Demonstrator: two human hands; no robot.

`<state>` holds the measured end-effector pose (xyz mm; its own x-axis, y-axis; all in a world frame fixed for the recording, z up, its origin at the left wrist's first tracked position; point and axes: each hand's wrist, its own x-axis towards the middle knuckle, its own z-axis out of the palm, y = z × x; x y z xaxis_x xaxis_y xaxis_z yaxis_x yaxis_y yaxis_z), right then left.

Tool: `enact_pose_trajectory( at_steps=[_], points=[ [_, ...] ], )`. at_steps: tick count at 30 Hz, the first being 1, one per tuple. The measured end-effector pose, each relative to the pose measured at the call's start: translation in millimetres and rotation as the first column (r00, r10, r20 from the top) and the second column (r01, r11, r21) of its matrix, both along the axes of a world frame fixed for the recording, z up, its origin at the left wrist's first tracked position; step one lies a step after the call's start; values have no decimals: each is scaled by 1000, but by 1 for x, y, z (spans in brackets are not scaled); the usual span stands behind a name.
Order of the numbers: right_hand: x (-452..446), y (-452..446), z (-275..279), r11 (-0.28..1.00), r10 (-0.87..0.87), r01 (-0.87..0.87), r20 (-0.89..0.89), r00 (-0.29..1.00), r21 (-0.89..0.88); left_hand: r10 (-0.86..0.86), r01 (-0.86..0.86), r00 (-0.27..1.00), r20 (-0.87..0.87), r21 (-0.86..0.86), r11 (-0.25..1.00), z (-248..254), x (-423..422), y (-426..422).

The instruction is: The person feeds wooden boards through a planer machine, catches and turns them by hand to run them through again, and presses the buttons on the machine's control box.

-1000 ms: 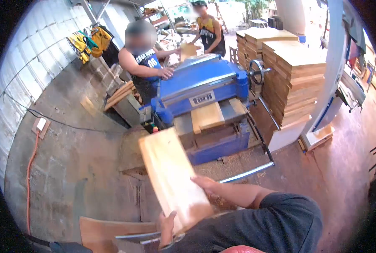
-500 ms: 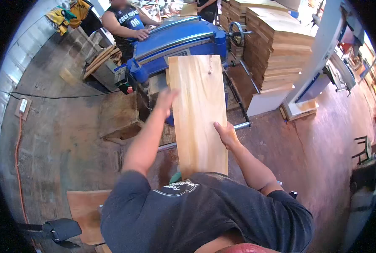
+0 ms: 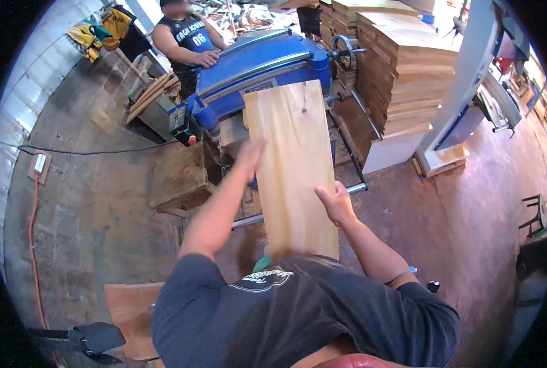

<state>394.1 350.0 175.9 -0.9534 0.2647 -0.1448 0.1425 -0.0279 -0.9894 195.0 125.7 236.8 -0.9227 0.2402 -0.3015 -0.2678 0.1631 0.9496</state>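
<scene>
A long pale wooden board [image 3: 295,165] lies in front of me, its near end against my shirt and its far end by a blue machine [image 3: 255,67]. A dark knot marks its far right corner. At the board's right edge, my right hand [image 3: 336,203] grips with the thumb on top and the fingers tucked out of sight. My left hand [image 3: 252,158] is at the left edge, smeared by motion, so its finger shape is unclear. A thin strip of wood shows along the board's far left side, perhaps another board underneath.
A co-worker [image 3: 191,43] stands behind the machine, hands on its left side. Tall stacks of boards [image 3: 402,73] rise at the right. A metal roller bar [image 3: 249,221] crosses below the board. A wooden box [image 3: 178,175] and an orange cord [image 3: 33,233] are at the left.
My left hand has shifted slightly to the right along the board's edge. My right hand keeps its grip, while the whole view has shifted slightly. The co-worker's hands stay near the machine.
</scene>
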Motion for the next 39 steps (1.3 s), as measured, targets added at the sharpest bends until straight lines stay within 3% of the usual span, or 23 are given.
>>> enact_pose_trajectory(
  at_steps=[1, 2, 3, 4, 6, 7, 8, 11, 12, 13, 14, 16, 18, 20, 23, 26, 27, 29, 33, 35, 37, 39],
  points=[
    [-1, 1, 22, 997, -11, 12, -7, 1000, 77, 80, -81, 988, 128, 0, 997, -24, 35, -6],
    [-5, 2, 38, 997, -9, 10, -15, 1000, 72, 17, -16, 999, 42, -31, 999, -56, 56, -15],
    [-8, 1, 52, 988, 37, -28, -59, 998, 152, -2, -36, 986, 164, 223, 974, -39, 94, -4],
    [-9, -2, 65, 971, 90, -67, -92, 992, 231, -9, -4, 999, 38, 345, 939, -94, 81, -11],
    [-13, -15, 105, 931, 193, -170, -38, 981, 324, 95, -295, 947, 308, 709, 641, -40, 97, 25],
    [-11, -26, 126, 828, 346, -200, -197, 917, 523, -107, 22, 994, 26, 907, 422, -98, 61, 17],
    [-8, -32, 141, 694, 511, -166, -317, 799, 701, -214, 340, 926, -310, 933, 120, -153, 21, 10],
    [3, -35, 149, 524, 798, -366, -293, 527, 769, -25, 315, 948, -316, 948, -51, -70, 12, 52],
    [10, -29, 137, 481, 801, -373, -226, 554, 793, 37, 345, 938, -343, 933, -106, -59, -1, 54],
    [12, -16, 128, 426, 802, -376, -152, 577, 823, 90, 546, 838, -539, 817, -185, -52, -16, 55],
    [14, -3, 121, 371, 796, -379, -80, 600, 848, 97, 549, 836, -540, 817, -178, -46, -25, 48],
    [21, 22, 112, 377, 656, -317, -9, 755, 870, 36, 631, 752, -658, 704, -325, -40, -34, 38],
    [22, 36, 101, 363, 525, -202, -20, 851, 910, 29, 627, 746, -665, 686, -369, -37, -29, 40],
    [22, 41, 94, 416, 501, -151, -87, 861, 897, 26, 620, 737, -675, 661, -424, -31, -18, 50],
    [20, 37, 92, 340, 445, -64, -100, 890, 938, -67, 586, 740, -669, 690, -424, -26, -9, 53],
    [14, 23, 89, 356, 454, -29, -146, 879, 934, -151, 626, 678, -719, 673, -394, -9, 1, 60],
    [13, 14, 92, 433, 481, -34, -199, 854, 901, -138, 645, 668, -731, 661, -383, -2, 6, 60],
    [15, 1, 103, 400, 544, -42, -200, 815, 916, -240, 558, 727, -643, 757, -339, 2, 24, 64],
    [20, 5, 103, 374, 622, -56, -205, 756, 926, -250, 581, 703, -666, 740, -338, 8, 22, 66],
    [27, 11, 92, 370, 625, -75, -188, 757, 926, -253, 615, 670, -698, 712, -338, 1, 17, 64],
    [42, 20, 67, 542, 525, -158, -185, 831, 825, -197, 559, 731, -654, 738, -377, -38, 17, 67],
    [54, 26, 50, 560, 490, -180, -147, 859, 809, -149, 518, 773, -617, 750, -412, -68, 7, 59]
  ],
)
